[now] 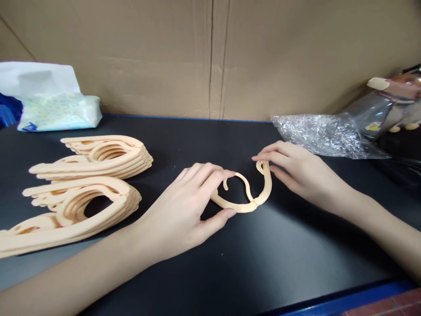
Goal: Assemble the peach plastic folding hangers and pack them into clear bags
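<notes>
A beige folding clothes hanger (pixel 241 207) rests on the black tabletop, its two arms curving upward from the middle joint and its hook lying between them. My left hand (pixel 187 202) grips the left arm of the hanger, thumb below and fingers above, hiding that arm's end. At the right arm's looped tip, my right hand (pixel 296 169) has its fingers and thumb around the end. To the left lie two stacks of similar beige hangers, a far stack (pixel 128 160) and a near stack (pixel 121 208), folded and piled flat.
A tissue pack (pixel 62 109) stands at the back left. Crumpled clear plastic bags (pixel 329 131) lie at the back right, beside a wrapped brown and beige item (pixel 399 98). Cardboard (pixel 158 61) walls off the table's back. The blue table edge (pixel 355 298) runs along the front right.
</notes>
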Demonstrator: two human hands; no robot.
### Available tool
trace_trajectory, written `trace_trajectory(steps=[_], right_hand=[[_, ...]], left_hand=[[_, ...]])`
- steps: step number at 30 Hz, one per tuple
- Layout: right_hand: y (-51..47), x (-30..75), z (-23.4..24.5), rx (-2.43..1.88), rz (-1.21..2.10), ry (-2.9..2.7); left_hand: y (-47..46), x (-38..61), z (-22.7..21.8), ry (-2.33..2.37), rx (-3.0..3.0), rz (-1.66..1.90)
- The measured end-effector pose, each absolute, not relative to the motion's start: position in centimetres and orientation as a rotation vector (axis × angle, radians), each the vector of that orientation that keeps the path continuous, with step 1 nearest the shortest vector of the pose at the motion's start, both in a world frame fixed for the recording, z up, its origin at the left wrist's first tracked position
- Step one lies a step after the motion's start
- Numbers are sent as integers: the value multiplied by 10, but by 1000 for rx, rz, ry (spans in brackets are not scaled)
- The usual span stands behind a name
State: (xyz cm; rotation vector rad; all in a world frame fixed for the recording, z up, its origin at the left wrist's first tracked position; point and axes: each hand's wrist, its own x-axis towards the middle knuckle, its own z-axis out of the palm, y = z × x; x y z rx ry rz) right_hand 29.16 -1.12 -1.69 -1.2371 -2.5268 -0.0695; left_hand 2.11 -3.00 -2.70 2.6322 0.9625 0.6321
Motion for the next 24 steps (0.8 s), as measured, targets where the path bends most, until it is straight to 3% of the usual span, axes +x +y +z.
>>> trace_trajectory(steps=[3,6,12,24], right_hand=[[-11,293,-15,-1421,-191,-2374],[-14,291,-13,-1550,-95,-2298],[-24,280,-9,-1108,352,-2586],[-27,277,-18,-942,434,-2593]], left_hand=[[-31,21,-25,958,2639,623],[-30,20,-28,960,2641,604],[-26,19,-34,959,2615,650],[-25,16,-36,1046,2646,613]])
